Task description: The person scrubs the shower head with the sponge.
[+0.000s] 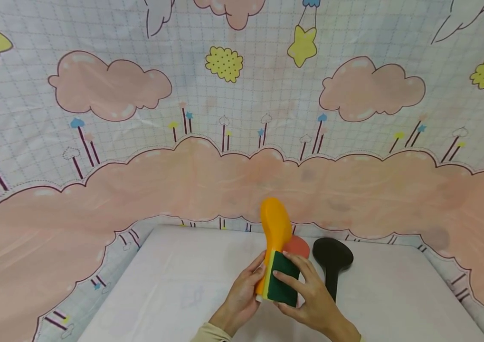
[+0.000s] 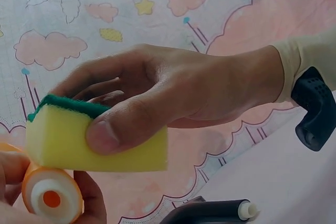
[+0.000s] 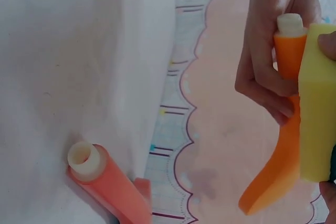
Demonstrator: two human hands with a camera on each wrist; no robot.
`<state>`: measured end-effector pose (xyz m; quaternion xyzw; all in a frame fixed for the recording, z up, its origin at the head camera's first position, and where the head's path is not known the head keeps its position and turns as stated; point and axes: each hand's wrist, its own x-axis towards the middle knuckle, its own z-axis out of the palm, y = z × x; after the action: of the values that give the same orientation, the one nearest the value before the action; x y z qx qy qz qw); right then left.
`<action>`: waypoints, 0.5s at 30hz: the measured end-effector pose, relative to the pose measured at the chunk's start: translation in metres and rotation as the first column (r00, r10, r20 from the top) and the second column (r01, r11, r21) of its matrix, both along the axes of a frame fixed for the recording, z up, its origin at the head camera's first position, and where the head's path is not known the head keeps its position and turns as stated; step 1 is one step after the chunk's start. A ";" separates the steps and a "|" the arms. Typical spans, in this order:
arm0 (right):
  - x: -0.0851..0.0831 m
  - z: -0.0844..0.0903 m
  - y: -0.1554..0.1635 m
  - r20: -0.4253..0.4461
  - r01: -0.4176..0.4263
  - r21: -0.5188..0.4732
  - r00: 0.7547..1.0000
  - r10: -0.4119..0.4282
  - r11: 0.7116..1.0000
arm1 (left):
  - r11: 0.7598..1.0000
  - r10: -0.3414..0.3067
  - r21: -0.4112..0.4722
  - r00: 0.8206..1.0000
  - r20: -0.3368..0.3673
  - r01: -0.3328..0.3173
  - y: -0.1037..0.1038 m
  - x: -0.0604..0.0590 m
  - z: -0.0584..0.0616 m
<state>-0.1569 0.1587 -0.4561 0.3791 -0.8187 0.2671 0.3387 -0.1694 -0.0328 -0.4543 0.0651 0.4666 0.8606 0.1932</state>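
Observation:
My left hand [image 1: 240, 295] grips the handle of an orange spoon-shaped utensil [image 1: 275, 221], its broad end pointing up and away. In the right wrist view, the left fingers [image 3: 268, 74] curl round that orange handle, which ends in a white tip. A yellow sponge with a green scouring side [image 1: 283, 280] is held by my right hand [image 1: 316, 304], thumb on the yellow side and fingertips on the green. The sponge's yellow face [image 2: 63, 142] lies against the handle. How far the left fingers wrap round is partly hidden by the sponge.
A black utensil with a wide rounded head [image 1: 333, 256] lies on the white table [image 1: 160, 275] right of the hands. Behind the hands is a pinkish-red utensil [image 1: 297, 247], partly covered; its handle [image 3: 115, 192] shows in the right wrist view. A cloud-patterned cloth [image 1: 242, 185] surrounds the table.

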 end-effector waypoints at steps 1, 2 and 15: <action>-0.001 0.000 0.000 -0.003 -0.003 0.002 1.000 0.003 1.000 | 1.000 -0.004 0.001 1.000 0.002 0.004 0.000 0.000 0.000; -0.001 0.000 0.001 -0.003 -0.001 0.007 1.000 0.001 1.000 | 1.000 -0.009 0.001 1.000 0.003 0.009 -0.001 0.000 -0.001; -0.010 0.011 0.008 0.054 0.065 0.001 0.996 -0.065 0.998 | 1.000 -0.023 0.011 0.999 0.048 0.023 -0.004 0.001 0.000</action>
<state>-0.1668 0.1671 -0.4456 0.3448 -0.8393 0.2664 0.3252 -0.1687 -0.0368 -0.4546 0.0508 0.4564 0.8622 0.2138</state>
